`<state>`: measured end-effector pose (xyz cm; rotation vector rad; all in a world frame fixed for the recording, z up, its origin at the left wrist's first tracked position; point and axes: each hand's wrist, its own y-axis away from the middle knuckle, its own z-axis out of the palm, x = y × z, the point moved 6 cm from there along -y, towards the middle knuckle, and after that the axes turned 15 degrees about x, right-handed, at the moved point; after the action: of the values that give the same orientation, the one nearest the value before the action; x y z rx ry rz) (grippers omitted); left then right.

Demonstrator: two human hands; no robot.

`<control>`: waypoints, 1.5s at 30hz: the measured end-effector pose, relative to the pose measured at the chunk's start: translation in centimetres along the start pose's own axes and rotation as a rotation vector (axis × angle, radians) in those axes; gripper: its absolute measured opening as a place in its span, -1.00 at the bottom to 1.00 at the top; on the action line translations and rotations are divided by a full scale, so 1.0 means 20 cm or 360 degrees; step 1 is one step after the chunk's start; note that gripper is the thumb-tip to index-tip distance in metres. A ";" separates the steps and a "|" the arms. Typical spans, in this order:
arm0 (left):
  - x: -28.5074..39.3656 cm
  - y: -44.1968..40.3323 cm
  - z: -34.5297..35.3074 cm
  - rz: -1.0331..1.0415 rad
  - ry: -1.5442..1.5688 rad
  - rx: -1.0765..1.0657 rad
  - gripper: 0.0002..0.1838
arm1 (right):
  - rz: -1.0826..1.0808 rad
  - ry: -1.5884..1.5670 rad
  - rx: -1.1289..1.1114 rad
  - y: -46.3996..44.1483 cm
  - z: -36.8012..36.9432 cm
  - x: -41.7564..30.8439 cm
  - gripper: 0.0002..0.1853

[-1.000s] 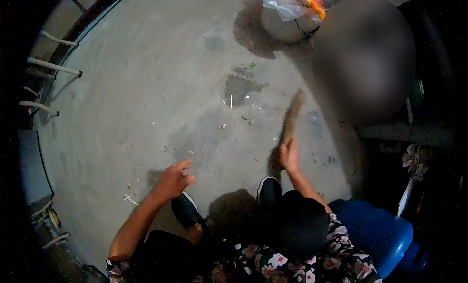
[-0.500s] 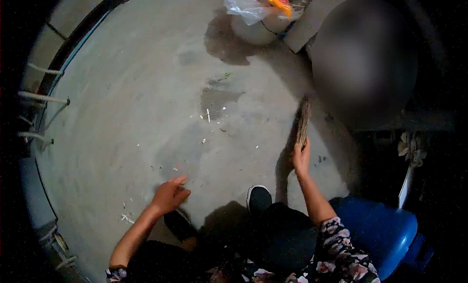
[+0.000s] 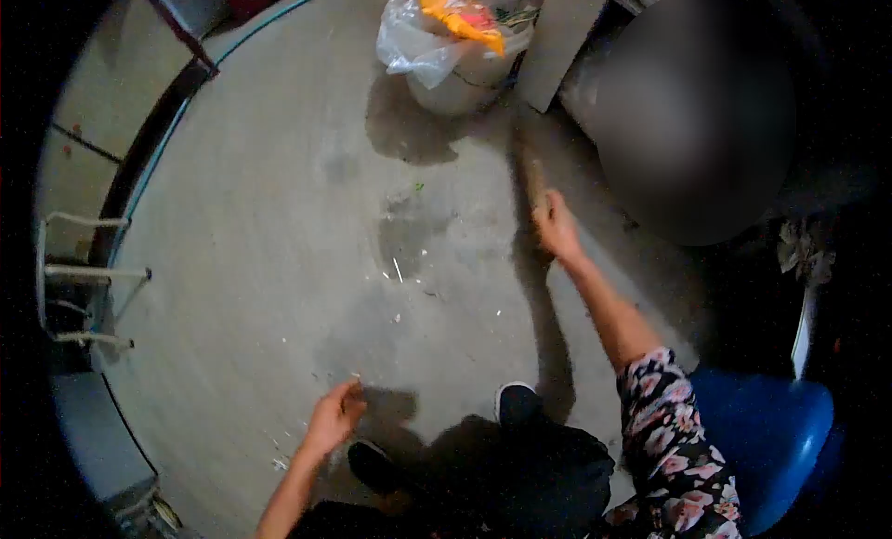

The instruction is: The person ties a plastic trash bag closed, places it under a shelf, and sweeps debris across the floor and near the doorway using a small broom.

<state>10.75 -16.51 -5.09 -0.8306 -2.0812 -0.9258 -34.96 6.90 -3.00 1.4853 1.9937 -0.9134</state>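
Observation:
My right hand is closed round the lower end of a rough brown piece of wood, which points up and away from me. Motion blurs the wood, and its far end blends into the dark shadow on the floor. Low on the left, my left hand hangs above the concrete with fingers loosely curled and apart, and nothing shows in it. Ahead of the right hand stands a pale bin, with a clear plastic bag over its rim and an orange wrapper on top.
A grey board leans beside the bin. To my right is a blue plastic seat. White bits of litter lie on the concrete floor. Pale metal legs jut in at the left. A blurred patch hides the upper right.
My right hand has reached farther forward with the piece of wood, toward the bin. My left hand stays low and free. The view has shifted, bringing more of the bin into sight.

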 end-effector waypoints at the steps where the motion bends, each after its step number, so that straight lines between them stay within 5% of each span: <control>1: -0.05 0.02 0.00 -0.0124 0.0026 -0.0070 -0.53 | 0.0015 0.0101 0.0315 -0.10 -0.11 -0.02 -0.43; 3: -0.05 0.07 0.00 -0.0018 0.0050 -0.0030 -0.52 | 0.0103 0.0110 0.0374 -0.33 -0.12 0.21 -0.41; 6: 0.06 0.04 -0.09 0.0030 0.0087 -0.0012 -0.52 | -0.0184 0.0355 0.0152 -0.24 -0.08 -0.05 -0.53; 9: 0.23 -0.15 -0.19 0.0040 -0.0101 -0.0022 -0.51 | -0.0498 0.0104 -0.0385 -0.11 0.00 -0.14 -0.55; 15: 0.87 -0.78 -0.22 0.0032 0.0229 0.0032 -0.50 | -0.0287 0.0105 0.0245 -0.27 -0.28 -0.05 -0.48; 17: 1.18 -0.92 -0.06 0.0062 0.0613 -0.0024 -0.47 | -0.0129 0.0266 0.0201 -0.35 -0.25 0.10 -0.51; 21: 1.62 -1.22 0.24 0.0066 0.1026 -0.0112 -0.28 | -0.0440 0.0056 0.0013 -0.11 -0.28 -0.06 -0.48; 24: 1.80 -1.58 0.39 -0.0108 0.1245 -0.0190 -0.11 | -0.0245 -0.0103 0.0067 -0.06 -0.33 -0.02 -0.44; 27: 1.96 -1.80 0.46 -0.0255 0.1498 -0.0198 -0.17 | -0.0046 -0.0209 0.0116 -0.04 -0.38 0.11 -0.45; 34: 2.12 -2.00 0.44 -0.0349 0.1964 0.0082 -0.56 | 0.0214 -0.0383 -0.0013 -0.09 -0.32 0.11 -0.44; 38: 2.08 -1.87 0.32 -0.0242 0.1913 0.0236 -0.62 | 0.0280 -0.0361 -0.0006 -0.09 -0.27 0.14 -0.43; 41: 1.90 -1.82 0.16 -0.0174 0.1970 -0.0059 -0.54 | 0.0356 -0.0389 -0.0043 -0.09 -0.26 0.14 -0.40; 42: 1.90 -1.67 0.09 -0.0222 0.1824 0.0174 -0.54 | 0.0217 -0.0366 0.0017 -0.10 -0.27 0.12 -0.39; 45: 1.69 -1.49 -0.17 -0.0046 0.1755 0.0057 -0.55 | 0.0042 -0.0249 0.0081 -0.16 -0.24 0.04 -0.37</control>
<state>-29.42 -26.29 13.05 -0.1522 -1.1298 -1.0246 -38.25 10.43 0.42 1.4180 1.8474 -1.0432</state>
